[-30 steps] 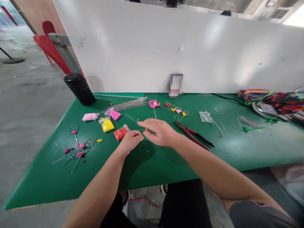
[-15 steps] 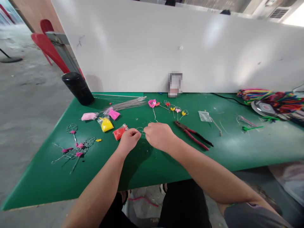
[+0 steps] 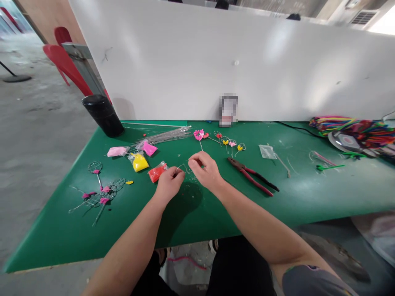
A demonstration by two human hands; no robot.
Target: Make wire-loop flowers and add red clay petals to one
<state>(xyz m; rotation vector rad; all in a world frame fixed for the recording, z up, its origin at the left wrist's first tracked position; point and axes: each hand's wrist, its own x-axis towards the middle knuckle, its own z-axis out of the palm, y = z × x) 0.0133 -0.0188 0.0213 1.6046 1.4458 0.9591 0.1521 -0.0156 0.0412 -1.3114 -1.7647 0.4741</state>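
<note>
My left hand (image 3: 170,181) pinches a thin metal wire (image 3: 181,166) bent into a loop that shows above its fingertips. To its right, my right hand (image 3: 204,169) is curled with thumb and fingertips close together; what is between them, if anything, is too small to make out. A bag of red clay-like material (image 3: 157,172) lies just beyond my left hand. Pliers with red and black handles (image 3: 253,176) rest to the right of my right hand. A pink flower on a twisted wire stem (image 3: 199,135) lies beyond both hands.
On the left lie wire racket shapes with pink pieces (image 3: 103,193). Yellow (image 3: 139,162) and pink (image 3: 117,151) bags, straight wires (image 3: 168,135) and a black cylinder (image 3: 103,115) stand behind. Small wire flowers (image 3: 232,144), a clear bag (image 3: 267,151) and colourful pipe cleaners (image 3: 367,131) lie rightward.
My right hand has turned and drawn slightly up from the wire loop, its fingers now more visible. My left hand keeps hold of the wire. The whole view has shifted a little.
</note>
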